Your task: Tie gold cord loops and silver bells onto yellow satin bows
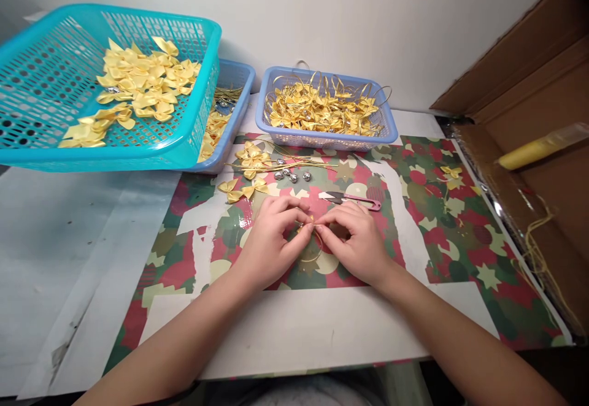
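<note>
My left hand [278,237] and my right hand [354,240] meet over the patterned table cover, thumbs and fingertips pinched close together. Between them they hold a thin gold cord [317,251], which curves down in a loop below the fingertips. A bit of yellow shows behind the fingers, mostly hidden. Just beyond my right hand lie thread snips [356,200] with a pink handle. Past my left hand are several yellow ribbon bows [253,157], several silver bells [293,178] and loose gold cords [304,163].
A turquoise basket [197,142] with yellow bows stands at the left, overlapping a blue basket [243,96]. Another blue basket [322,139] at the back holds bows with looped gold cords. A cardboard box [529,87] borders the right side; a yellow bow [451,173] lies near it.
</note>
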The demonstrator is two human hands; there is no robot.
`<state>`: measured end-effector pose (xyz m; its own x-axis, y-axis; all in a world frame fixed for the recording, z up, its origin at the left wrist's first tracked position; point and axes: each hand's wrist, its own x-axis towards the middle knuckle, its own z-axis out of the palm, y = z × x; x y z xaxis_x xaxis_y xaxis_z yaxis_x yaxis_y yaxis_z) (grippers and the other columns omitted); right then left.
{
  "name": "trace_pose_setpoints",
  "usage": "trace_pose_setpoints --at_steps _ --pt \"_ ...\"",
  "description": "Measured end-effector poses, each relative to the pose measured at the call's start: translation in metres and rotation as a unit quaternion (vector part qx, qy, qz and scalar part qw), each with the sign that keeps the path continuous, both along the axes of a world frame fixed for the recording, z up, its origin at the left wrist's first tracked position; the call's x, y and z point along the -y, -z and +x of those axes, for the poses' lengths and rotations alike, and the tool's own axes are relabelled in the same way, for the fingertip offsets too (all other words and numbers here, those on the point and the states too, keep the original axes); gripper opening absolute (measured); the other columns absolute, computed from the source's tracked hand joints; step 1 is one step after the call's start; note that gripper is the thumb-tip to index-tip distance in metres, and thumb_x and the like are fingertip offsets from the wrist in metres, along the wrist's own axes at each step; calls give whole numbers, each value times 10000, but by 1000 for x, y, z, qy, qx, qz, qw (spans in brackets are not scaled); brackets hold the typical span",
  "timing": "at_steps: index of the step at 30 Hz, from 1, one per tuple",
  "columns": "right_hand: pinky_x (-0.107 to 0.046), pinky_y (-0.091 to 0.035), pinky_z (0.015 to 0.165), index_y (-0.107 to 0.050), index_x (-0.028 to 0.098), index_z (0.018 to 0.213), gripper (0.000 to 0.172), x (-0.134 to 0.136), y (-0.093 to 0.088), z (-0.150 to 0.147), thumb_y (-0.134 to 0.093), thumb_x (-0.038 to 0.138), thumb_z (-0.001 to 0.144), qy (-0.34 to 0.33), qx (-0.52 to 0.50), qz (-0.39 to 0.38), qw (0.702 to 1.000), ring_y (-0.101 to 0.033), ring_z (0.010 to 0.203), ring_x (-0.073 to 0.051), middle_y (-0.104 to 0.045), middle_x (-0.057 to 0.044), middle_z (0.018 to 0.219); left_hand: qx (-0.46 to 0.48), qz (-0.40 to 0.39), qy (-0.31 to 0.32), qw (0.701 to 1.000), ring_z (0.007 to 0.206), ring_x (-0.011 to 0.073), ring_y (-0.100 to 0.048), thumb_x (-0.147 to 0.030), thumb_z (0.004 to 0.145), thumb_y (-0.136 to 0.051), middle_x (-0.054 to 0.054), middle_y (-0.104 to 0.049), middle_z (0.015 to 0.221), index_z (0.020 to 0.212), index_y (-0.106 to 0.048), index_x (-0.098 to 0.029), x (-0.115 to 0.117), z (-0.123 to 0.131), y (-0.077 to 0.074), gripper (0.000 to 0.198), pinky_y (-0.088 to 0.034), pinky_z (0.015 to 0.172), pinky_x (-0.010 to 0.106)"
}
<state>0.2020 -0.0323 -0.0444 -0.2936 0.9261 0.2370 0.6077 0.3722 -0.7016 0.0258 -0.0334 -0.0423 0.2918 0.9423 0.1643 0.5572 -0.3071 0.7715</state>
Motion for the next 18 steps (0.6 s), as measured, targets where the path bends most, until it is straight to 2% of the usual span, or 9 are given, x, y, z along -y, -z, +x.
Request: trace_pose_setpoints --at_steps 11,14,18 --pt "-336 -364 698 -444 212 662 169 -4 -11 11 -448 174 826 -27 -53 -99 993 -463 673 -162 -512 8 674 -19 23 30 999 1011 238 -512 -187 853 -567 49 -660 1066 804 -682 -204 0 -1 1 126 -415 886 388" --pt "-339 -371 682 -404 217 649 189 -7 -14 18 -402 179 834 -6 -82 -77 994 -482 699 -176 -525 -7 696 -16 30 27 999 1003 233 -519 -179 855 -562 50 -661 1053 792 -672 -201 0 -1 1 129 -413 887 386" --pt "-356 -397 726 -528 220 775 75 -6 -16 18 -484 213 836 10 -58 -22 998 -525 805 -205 -594 -26 802 -14 34 26 999 1002 231 -520 -178 855 -563 48 -662 1049 791 -669 -200 0 -1 2 126 -414 885 383"
